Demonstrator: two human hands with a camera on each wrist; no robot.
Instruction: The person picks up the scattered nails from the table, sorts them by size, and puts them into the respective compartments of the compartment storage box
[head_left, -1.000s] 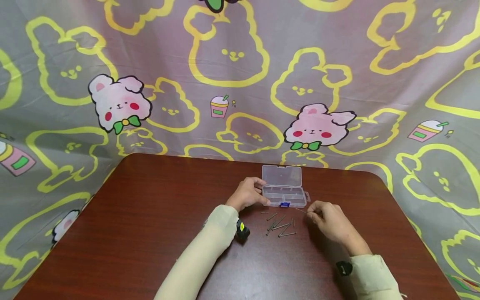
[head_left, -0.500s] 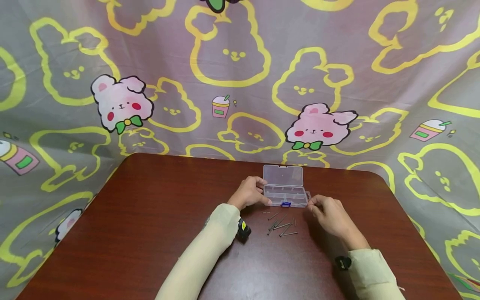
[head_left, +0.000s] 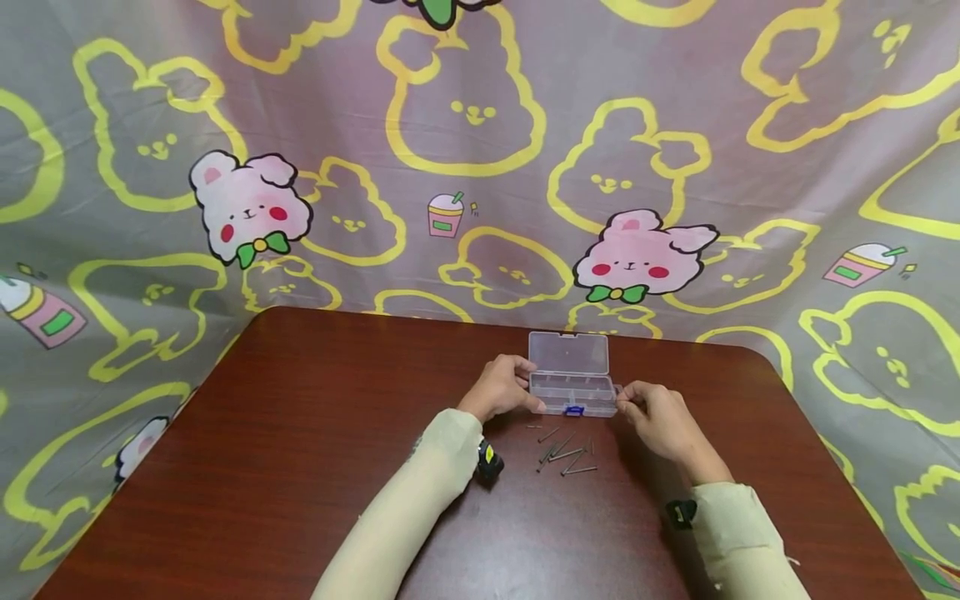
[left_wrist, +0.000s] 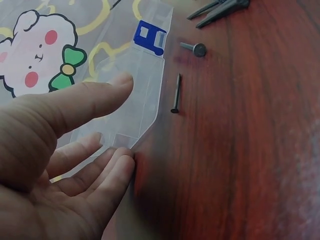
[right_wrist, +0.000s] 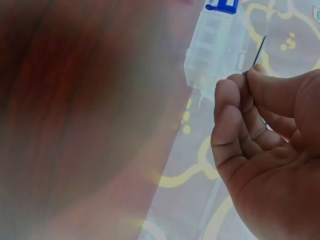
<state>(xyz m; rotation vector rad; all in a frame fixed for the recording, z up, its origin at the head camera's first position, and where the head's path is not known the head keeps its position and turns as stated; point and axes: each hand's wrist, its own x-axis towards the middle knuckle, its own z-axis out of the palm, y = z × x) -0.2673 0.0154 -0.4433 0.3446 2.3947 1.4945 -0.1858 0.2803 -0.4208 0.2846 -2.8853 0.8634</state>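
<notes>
A clear plastic compartment box [head_left: 552, 394] stands on the table with its lid [head_left: 568, 353] raised at the back and a blue latch [head_left: 574, 411] on its front. My left hand [head_left: 498, 387] holds the box's left end, thumb toward the front and fingers around the end. Beside the right end, my right hand [head_left: 660, 421] pinches a thin dark nail [right_wrist: 259, 51] between thumb and fingertips. The right wrist view shows the nail's shaft standing out beyond the fingers. In front of the box lie several loose nails [head_left: 555, 456], some long, some short.
The brown wooden table [head_left: 360, 392] reaches back to a patterned cloth [head_left: 480, 167] hung behind and at both sides. A short nail [left_wrist: 177, 94] lies close to the box's front in the left wrist view.
My right hand has moved up and left, from in front of the box's right corner to its right end, keeping the nail pinched. My left hand stays on the box.
</notes>
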